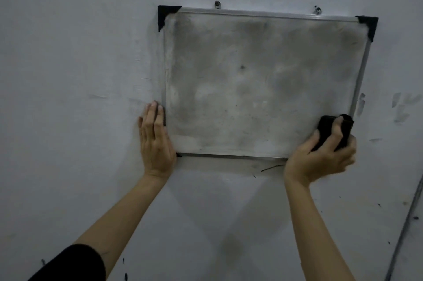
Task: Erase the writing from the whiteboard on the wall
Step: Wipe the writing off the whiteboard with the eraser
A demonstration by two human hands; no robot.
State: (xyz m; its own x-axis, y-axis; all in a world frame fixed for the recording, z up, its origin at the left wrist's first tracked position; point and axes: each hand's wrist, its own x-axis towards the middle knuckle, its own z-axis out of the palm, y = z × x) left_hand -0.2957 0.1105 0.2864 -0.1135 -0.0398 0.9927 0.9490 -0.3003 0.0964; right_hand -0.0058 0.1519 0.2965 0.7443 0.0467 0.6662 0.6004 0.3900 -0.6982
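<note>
The right hand (320, 159) forms a closed grip around a black eraser (335, 131). The fingers (336, 128) wrap over the front of the eraser, and the thumb side sits below it. The eraser lies against the lower right corner of the whiteboard (263, 83), covering that corner of the frame. The right forearm runs down and slightly right from the grip to the bottom edge of the view.

The left hand (154, 141) is well apart from the grip, at the opposite lower corner of the whiteboard. It holds nothing: the palm is flat and the fingers are extended and close together, pointing up. It presses on the wall (68, 51) at the left edge of the frame, with the finger side touching or overlapping the frame. The left forearm runs down and left to a dark sleeve (75, 264).

Up and left of the grip, the whiteboard surface shows grey smears and cloudy patches, with a small dark spot near the centre. No legible writing can be made out. The frame is metal, with black corner caps (166, 16) at the two upper corners. Two small hooks (217, 4) sit above the top edge.

Below the grip, the wall carries a short dark mark (271, 168) just under the lower frame edge. To the right of the grip, the wall shows pale scuffed patches (402, 108).
</note>
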